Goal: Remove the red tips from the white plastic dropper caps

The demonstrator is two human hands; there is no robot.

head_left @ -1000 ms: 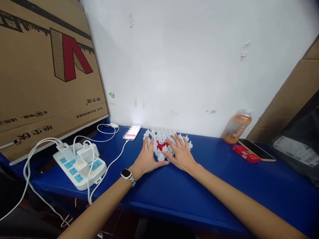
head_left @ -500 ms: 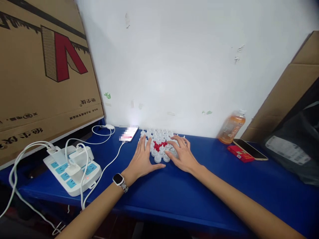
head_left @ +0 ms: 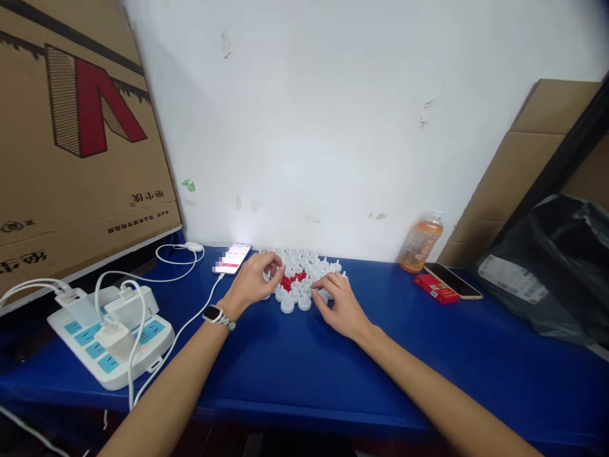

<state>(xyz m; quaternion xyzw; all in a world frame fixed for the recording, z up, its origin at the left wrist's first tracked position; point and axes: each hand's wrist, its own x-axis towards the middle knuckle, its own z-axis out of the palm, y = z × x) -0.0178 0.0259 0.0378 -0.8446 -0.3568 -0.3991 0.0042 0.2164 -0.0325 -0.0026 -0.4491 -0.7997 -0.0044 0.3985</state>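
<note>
A cluster of small white plastic nozzle caps [head_left: 287,306], many with a thin upright tip, stands on the blue table against the wall. Small red pieces [head_left: 288,281] lie in a heap among them. My left hand [head_left: 254,277], with a watch on its wrist, is at the cluster's left edge beside the red pieces. Its fingers are curled, with a gap between thumb and forefinger. My right hand [head_left: 343,309] rests at the right edge, fingers bent and apart from the thumb, close to several caps. Nothing held shows in either hand.
A lit phone [head_left: 234,259] on a cable lies left of the cluster. Further left sits a white power strip [head_left: 124,368] with plugs and cords. At right are an orange drink bottle [head_left: 421,244], a red packet [head_left: 436,289], another phone [head_left: 454,281] and a dark plastic bag [head_left: 547,266].
My left hand has gone from stretched fingers to curled ones at the cluster's left side. My right hand has drawn slightly back to the right edge. The view has shifted right.
</note>
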